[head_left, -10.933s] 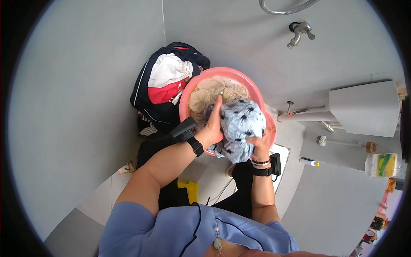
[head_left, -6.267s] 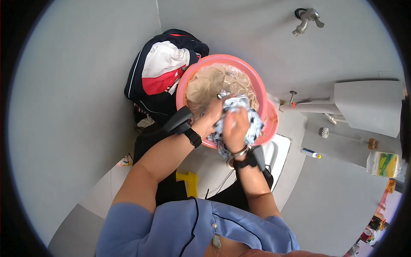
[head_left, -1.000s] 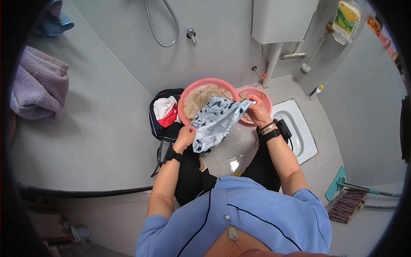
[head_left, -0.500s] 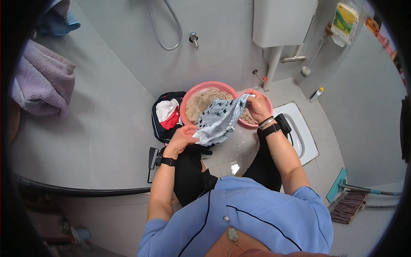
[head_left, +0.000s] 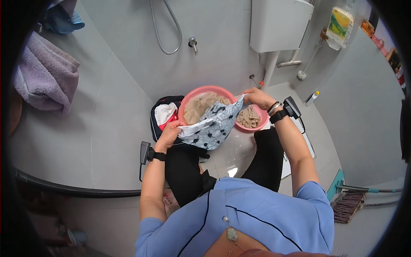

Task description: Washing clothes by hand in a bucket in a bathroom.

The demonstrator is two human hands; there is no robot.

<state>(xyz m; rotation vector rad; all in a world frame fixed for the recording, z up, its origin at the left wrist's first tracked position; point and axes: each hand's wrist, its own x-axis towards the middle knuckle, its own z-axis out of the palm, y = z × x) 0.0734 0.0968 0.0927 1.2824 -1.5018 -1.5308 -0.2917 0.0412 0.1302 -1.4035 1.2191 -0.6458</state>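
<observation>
Between my hands hangs a light blue cloth garment [head_left: 212,130] with dark flower prints, stretched by its upper edge. My left hand [head_left: 169,133] is closed on its left corner, and my right hand [head_left: 257,98] pinches the right corner higher up. Behind it stands a large pink basin [head_left: 216,89] holding wet beige cloth [head_left: 199,107], partly covered by the garment. A smaller pink basin [head_left: 260,124] with crumpled beige cloth [head_left: 248,117] sits on the floor below my right hand. Left of the large basin lies a dark heap of clothes [head_left: 156,109] with white and red pieces on top.
A squat toilet [head_left: 309,147] lies right of my right knee. The wet tiled floor [head_left: 231,158] shines between my legs. A tap [head_left: 193,45] and shower hose [head_left: 165,47] are on the back wall. A broom [head_left: 349,207] and a teal squeegee [head_left: 336,184] rest at the right.
My hands have moved apart, the left one leftward and the right one slightly up. The garment is spread wider, with its flower print turned more toward me, and the smaller basin shows more.
</observation>
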